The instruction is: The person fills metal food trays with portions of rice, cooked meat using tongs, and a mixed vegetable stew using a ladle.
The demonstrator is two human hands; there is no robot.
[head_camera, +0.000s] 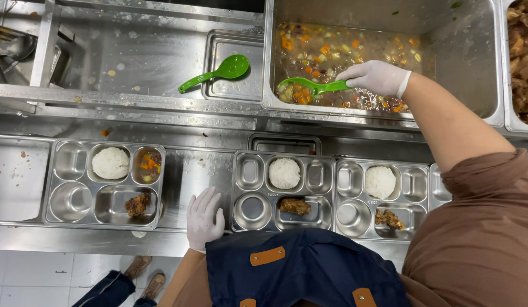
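My right hand [377,77], in a white glove, grips the handle of a green serving spoon [312,86]. Its bowl is full of diced vegetables and sits in a large steel pan of vegetable stew [457,68]. My left hand [204,219], also gloved, rests flat and open on the steel counter, just left of the middle compartment tray [241,193]. That tray holds rice and a piece of meat. The right tray [346,196] holds the same. The left tray [65,182] has rice, meat and a portion of vegetables.
A second green spoon [218,73] lies on a small steel tray [235,91] left of the stew pan. A pan of fried meat [522,57] sits at the far right. Another tray's edge [440,190] shows beside my right arm. Brown shoes [144,273] stand on the tiled floor below.
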